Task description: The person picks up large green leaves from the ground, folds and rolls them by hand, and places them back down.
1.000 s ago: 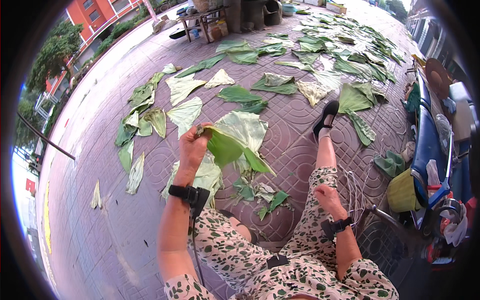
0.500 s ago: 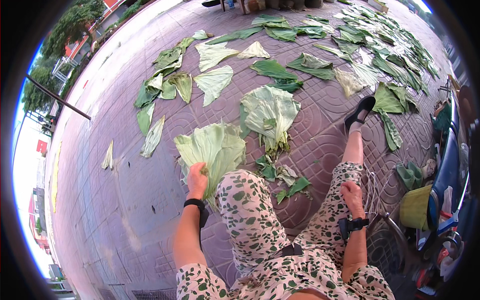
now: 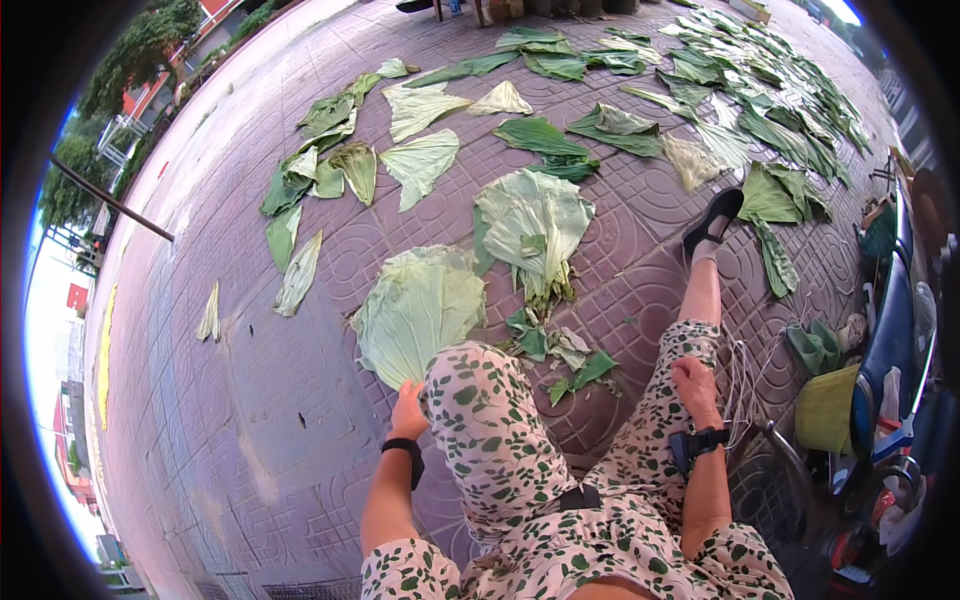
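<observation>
A fan-shaped bundle of pale green leaves (image 3: 420, 310) spreads out beside my left knee. My left hand (image 3: 408, 412) is closed round its narrow lower end, and the fingertips are partly hidden. My right hand (image 3: 694, 386) rests on my right thigh with its fingers curled; whatever may be inside them is hidden. Thin white strings (image 3: 742, 390) hang just beside that hand. On the paving ahead, a second fan-shaped leaf bundle (image 3: 535, 220) lies with its stalk end toward me. Small green leaf scraps (image 3: 598, 368) lie between my legs.
Many leaves (image 3: 760, 110) cover the paving at the far right, with more in a loose arc (image 3: 330, 130) ahead and left. My right foot (image 3: 714, 220) is stretched out among them. A yellow-green bucket (image 3: 827, 412) stands at right beside a blue-framed cart (image 3: 885, 340).
My left hand has slid from the side of the leaf bundle down to its narrow end. The bundle now shows a flatter, rounder face. My right hand stays on the thigh.
</observation>
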Action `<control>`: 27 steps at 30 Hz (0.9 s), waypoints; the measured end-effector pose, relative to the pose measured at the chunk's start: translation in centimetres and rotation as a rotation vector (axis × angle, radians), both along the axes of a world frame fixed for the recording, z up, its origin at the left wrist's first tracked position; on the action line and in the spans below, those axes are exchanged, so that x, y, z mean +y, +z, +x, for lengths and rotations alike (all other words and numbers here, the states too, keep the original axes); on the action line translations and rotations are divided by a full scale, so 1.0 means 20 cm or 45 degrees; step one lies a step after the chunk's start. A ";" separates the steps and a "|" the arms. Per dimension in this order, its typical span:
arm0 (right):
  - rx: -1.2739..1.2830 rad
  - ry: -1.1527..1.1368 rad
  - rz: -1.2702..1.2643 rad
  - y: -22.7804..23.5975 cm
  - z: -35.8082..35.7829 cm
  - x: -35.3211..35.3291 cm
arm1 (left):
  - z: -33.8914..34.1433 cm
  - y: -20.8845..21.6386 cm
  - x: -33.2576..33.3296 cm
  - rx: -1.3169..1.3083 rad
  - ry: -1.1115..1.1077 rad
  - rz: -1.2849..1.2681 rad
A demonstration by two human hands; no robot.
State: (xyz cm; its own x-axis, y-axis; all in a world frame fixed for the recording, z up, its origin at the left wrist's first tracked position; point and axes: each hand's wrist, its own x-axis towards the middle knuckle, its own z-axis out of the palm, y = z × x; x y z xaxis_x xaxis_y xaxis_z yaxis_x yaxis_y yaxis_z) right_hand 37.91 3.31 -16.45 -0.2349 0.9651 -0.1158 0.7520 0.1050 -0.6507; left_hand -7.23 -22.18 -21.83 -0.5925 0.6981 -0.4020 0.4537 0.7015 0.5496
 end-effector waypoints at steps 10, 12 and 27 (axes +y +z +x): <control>-0.050 -0.047 -0.021 0.02 -0.02 0.00 | -0.31 0.17 0.11 0.119 -0.261 0.208; -0.050 -0.009 -0.018 0.01 -0.03 -0.01 | -0.40 0.21 0.23 -0.064 0.124 0.373; 0.073 -0.010 -0.047 -0.05 0.09 -0.06 | 0.68 1.44 1.25 -1.197 -0.555 0.841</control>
